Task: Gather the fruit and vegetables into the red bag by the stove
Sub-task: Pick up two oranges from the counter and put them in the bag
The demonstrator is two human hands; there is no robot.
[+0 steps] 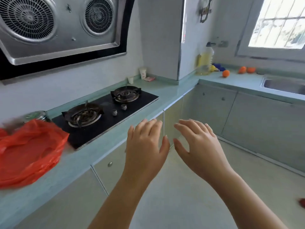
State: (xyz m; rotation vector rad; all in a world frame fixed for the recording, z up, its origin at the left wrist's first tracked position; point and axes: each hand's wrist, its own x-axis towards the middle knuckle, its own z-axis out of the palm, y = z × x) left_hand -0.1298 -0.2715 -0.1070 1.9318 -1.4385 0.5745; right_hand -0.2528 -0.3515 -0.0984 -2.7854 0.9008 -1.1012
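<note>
The red plastic bag [29,151] lies crumpled and open on the pale green counter, left of the black gas stove [105,113]. My left hand [146,146] and my right hand [199,144] hover side by side in the air in front of the counter, fingers spread and empty. Far off on the counter under the window lie three orange fruits: one [226,73] alone and two [242,70] [251,70] close together. A yellow and blue item [217,67] lies beside a big oil bottle there; what it is I cannot tell.
A large oil bottle [205,61] stands in the far corner. A steel sink [283,84] sits at the right. Two paper cups [143,73] stand behind the stove, a metal pot lid [35,115] behind the bag. A range hood [57,25] hangs above. Something red [302,202] lies on the floor at the right edge.
</note>
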